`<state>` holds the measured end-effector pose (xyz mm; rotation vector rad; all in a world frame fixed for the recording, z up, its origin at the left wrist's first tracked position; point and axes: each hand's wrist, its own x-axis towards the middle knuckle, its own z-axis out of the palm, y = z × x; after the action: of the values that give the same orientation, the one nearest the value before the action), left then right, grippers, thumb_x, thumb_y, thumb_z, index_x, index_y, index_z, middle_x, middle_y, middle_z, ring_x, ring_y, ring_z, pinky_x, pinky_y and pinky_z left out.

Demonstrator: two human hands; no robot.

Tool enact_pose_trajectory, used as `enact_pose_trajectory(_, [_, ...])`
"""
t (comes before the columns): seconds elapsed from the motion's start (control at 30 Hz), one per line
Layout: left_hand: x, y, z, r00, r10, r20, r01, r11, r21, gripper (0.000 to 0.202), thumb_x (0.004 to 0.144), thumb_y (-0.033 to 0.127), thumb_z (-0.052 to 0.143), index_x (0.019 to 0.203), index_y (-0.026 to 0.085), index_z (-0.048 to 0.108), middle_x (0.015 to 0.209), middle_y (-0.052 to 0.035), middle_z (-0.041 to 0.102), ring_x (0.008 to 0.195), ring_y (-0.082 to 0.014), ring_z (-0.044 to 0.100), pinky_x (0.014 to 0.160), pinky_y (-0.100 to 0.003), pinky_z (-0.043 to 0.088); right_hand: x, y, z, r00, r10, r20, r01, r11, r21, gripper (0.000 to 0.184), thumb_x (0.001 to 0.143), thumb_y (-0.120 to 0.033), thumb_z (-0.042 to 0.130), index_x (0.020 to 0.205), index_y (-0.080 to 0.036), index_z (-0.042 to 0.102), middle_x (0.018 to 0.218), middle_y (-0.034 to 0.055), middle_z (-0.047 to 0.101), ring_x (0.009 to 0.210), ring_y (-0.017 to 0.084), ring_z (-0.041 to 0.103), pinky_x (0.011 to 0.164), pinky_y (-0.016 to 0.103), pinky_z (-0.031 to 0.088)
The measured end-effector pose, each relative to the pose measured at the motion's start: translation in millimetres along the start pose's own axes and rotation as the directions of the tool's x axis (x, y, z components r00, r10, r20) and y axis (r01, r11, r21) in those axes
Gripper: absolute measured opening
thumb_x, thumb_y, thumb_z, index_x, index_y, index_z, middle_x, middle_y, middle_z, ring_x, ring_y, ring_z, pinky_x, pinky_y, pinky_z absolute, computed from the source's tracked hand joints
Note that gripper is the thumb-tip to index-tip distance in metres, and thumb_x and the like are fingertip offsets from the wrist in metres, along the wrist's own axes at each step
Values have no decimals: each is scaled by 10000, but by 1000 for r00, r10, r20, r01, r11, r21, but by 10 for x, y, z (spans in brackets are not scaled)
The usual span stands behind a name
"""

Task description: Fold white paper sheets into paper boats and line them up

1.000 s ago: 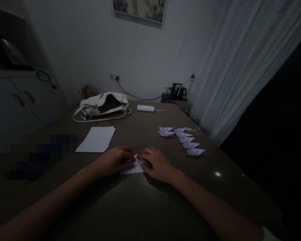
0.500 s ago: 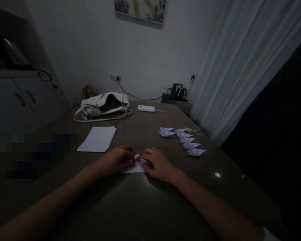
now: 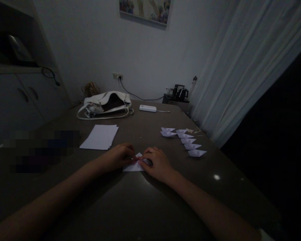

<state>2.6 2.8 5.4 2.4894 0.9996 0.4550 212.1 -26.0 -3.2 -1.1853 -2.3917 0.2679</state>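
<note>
Our left fingers [image 3: 130, 154] and right fingers [image 3: 147, 155] pinch a folded paper [image 3: 131, 168], which lies between them on the tabletop [image 3: 140, 207]; its folding looks partway done. Beyond the right fingers stand seven paper boats [image 3: 188, 141], seemingly finished; beyond the left, a stack of sheets [image 3: 100, 137] lies unfolded. Farther ahead of our fingers we see a white handbag [image 3: 96, 100], a white device [image 3: 147, 108], then the wall [image 3: 150, 57], and rightward a pale curtain [image 3: 225, 67].

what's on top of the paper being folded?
The left hand and right hand touch the paper from above. Its far tip and part of its near edge show; areas beneath the hands, including its right corner, are covered.
</note>
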Motion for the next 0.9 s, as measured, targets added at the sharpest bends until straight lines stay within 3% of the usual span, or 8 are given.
enact_pose_trajectory(0.13, [3,-10,-19,1000,8,17,-7,1000,-23,206,819,296,561,943,225,709,934,-54,582,824,-176,577,708,-256,436,6,-29,43,998,52,-30,-52,999,-14,212,790,-391,626,925,-239,686,942,32,610,903,187,517,771,326,376])
enact_pose_trajectory(0.57, [-54,-19,-126,996,6,88,-7,1000,16,376,715,78,563,1018,264,685,1052,-48,600,984,-210,537,872,-300,422,11,-44,50,997,74,-39,-74,997,-5,189,767,-326,659,926,-228,691,935,41,606,907,182,517,782,325,385])
enact_pose_trajectory(0.73, [-103,87,-137,994,80,71,-86,993,82,353,764,109,540,1049,275,665,1075,-45,587,1001,-215,533,862,-315,407,0,37,-91,993,-95,64,94,995,26,267,807,-361,614,1022,-212,666,1004,55,603,948,173,524,834,317,395])
enact_pose_trajectory(0.83, [-115,159,-151,990,120,74,-126,988,90,270,773,270,617,1039,250,661,1059,-53,587,986,-225,536,854,-326,405,-14,72,-199,968,-215,127,206,975,79,390,753,-413,665,1080,-202,635,1082,66,597,1009,186,524,860,313,397])
enact_pose_trajectory(0.9, [-110,186,-158,991,112,79,-118,989,86,325,736,369,668,1029,226,660,1036,-60,593,956,-228,546,830,-320,417,-15,88,-234,958,-244,152,227,966,124,408,742,-413,677,1079,-189,625,1070,64,611,999,178,542,854,298,405])
